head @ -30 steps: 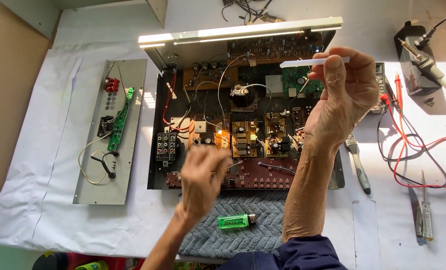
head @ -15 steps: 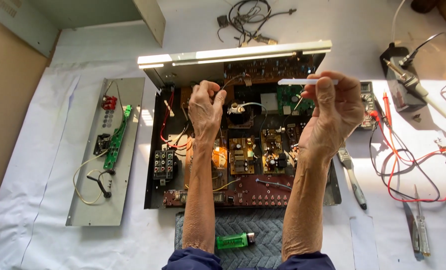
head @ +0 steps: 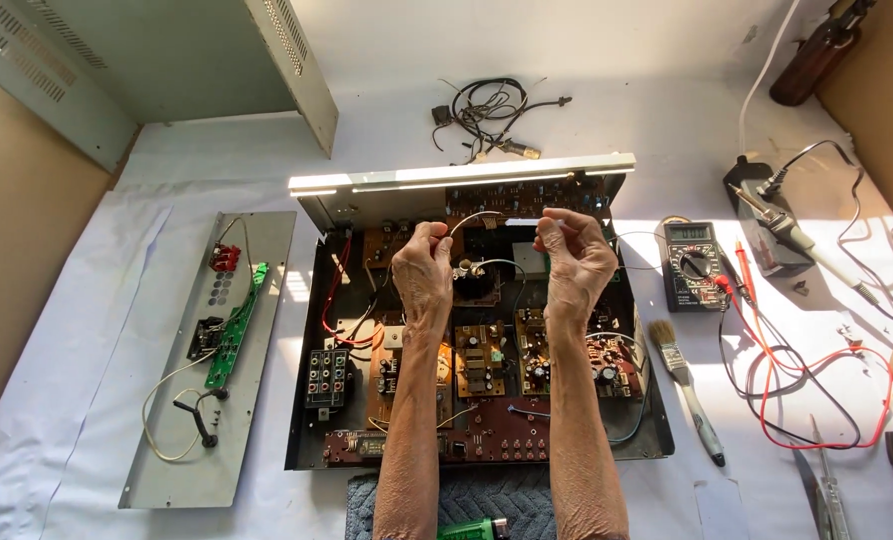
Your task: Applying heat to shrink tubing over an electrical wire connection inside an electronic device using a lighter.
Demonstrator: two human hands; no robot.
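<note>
An open amplifier chassis (head: pixel 312 400) full of circuit boards lies before me. Both my hands are raised above its rear half. My right hand (head: pixel 577 262) pinches a thin white tube (head: pixel 523 222) that points left. My left hand (head: pixel 422 275) is closed, its fingertips pinching the end of a fine pale wire (head: pixel 472 216). That wire arcs over to the tube's left end. The hands are a short gap apart and neither touches the boards.
A grey panel (head: pixel 167 420) with a green board lies left. Right of the chassis are a multimeter (head: pixel 692 262) with red leads, a brush (head: pixel 687 390) and a soldering iron (head: pixel 792 235). A cable bundle (head: pixel 487 112) sits behind, a green lighter (head: pixel 472 528) in front.
My left hand rose from the chassis front up to the tube's left end. My right hand, still gripping the tube, came left and closer to it.
</note>
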